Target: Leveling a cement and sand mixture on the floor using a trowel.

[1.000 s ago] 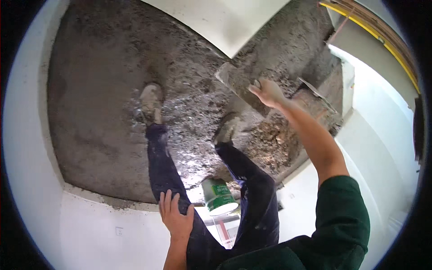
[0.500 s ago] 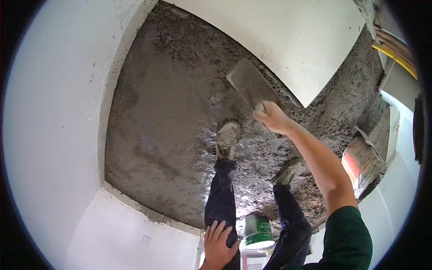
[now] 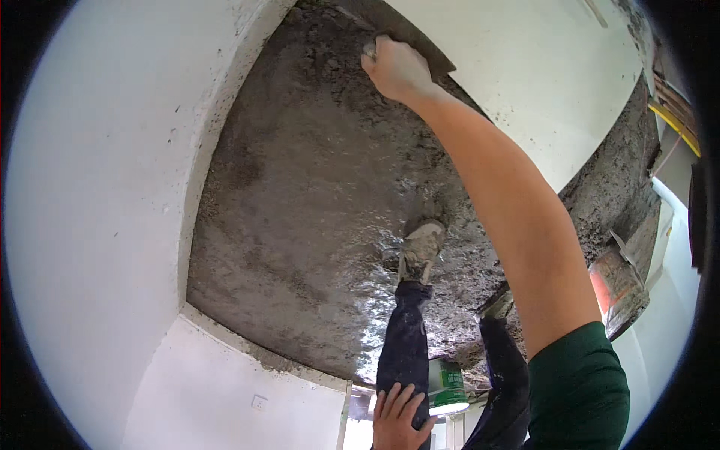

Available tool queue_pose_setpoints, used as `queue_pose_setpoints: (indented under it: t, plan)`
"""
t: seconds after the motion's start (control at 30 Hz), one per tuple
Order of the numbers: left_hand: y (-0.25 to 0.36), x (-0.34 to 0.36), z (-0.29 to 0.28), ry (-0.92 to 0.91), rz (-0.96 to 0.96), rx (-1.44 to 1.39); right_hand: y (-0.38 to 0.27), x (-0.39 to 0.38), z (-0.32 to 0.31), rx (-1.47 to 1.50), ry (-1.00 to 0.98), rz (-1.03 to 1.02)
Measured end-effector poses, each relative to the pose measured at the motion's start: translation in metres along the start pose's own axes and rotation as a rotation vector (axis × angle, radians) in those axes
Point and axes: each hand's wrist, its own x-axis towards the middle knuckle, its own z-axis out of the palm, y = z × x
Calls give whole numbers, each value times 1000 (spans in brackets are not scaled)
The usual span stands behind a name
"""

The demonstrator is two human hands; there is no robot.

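Observation:
My right hand (image 3: 397,66) is closed round the handle of a flat metal plastering trowel (image 3: 433,52), arm stretched far forward. The blade lies against wet grey mortar (image 3: 292,187) on the floor, along the edge of a cream-white panel or wall (image 3: 517,82). Part of the blade is hidden behind the hand. Fingers spread, my left hand (image 3: 401,418) rests flat on my left leg, in dark trousers. My mortar-caked left shoe (image 3: 422,249) stands on the mortar, which is smooth and shiny to the left and rougher around my feet.
A green and white bucket (image 3: 448,386) stands behind my feet, partly hidden by my leg. At the right sits a mortar-smeared reddish container (image 3: 611,281) with a flat tool on it. A white wall (image 3: 105,202) borders the left side. A yellow strip (image 3: 675,127) shows far right.
My right hand has carried the trowel forward and to the left along the panel's edge. The view has shifted slightly; my left hand stays on my leg.

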Motion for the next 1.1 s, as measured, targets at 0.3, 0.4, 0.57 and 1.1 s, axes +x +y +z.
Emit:
queue_pose_setpoints:
  t: [0.3,0.4,0.57,1.1]
  plan:
    - [4,11,-11,12,-20,-77,-14,2,89,-112,-23,-273]
    - [13,15,-21,-14,-35,-41,-14,-73,89,-445,-69,-429]
    - [20,22,-25,-84,-16,-10,25,-79,59,-74,-216,-223]
    - [19,13,-6,-144,-6,141,143,-180,1,-137,-175,324]
